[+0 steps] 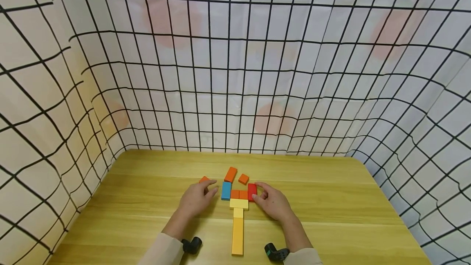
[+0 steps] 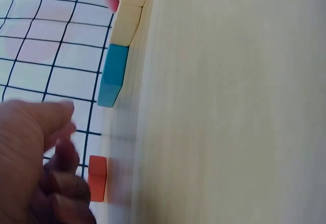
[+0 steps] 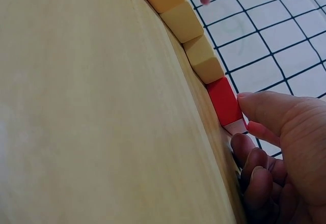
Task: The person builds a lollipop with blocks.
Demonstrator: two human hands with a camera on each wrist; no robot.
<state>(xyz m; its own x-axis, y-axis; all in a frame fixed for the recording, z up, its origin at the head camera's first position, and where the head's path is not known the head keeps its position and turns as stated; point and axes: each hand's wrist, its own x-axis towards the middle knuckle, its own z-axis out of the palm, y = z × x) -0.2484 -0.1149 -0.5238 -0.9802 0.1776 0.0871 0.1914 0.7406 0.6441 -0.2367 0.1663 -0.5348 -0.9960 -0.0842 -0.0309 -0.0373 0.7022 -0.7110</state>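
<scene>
My right hand (image 1: pixel 274 203) pinches a red block (image 1: pixel 252 192) with thumb and index finger; the right wrist view shows the thumb tip at the red block's (image 3: pixel 224 102) edge. My left hand (image 1: pixel 195 197) holds nothing, its thumb and index finger apart, left of a blue block (image 1: pixel 226 191). An orange block (image 1: pixel 204 179) lies just past its fingers, partly hidden. Between blue and red sit two small orange blocks (image 1: pixel 234 194). Below them a pale yellow crosswise block (image 1: pixel 239 204), a small yellow block (image 1: pixel 238 213) and a long yellow-orange block (image 1: pixel 237 236) form a stem.
Two loose orange blocks, one longer (image 1: pixel 230 174) and one short (image 1: pixel 243 179), lie beyond the arrangement. The wooden table (image 1: pixel 331 207) is bordered at the back and sides by a black wire grid (image 1: pixel 229 68) before pale sheeting. Each wrist wears a black camera (image 1: pixel 192 245).
</scene>
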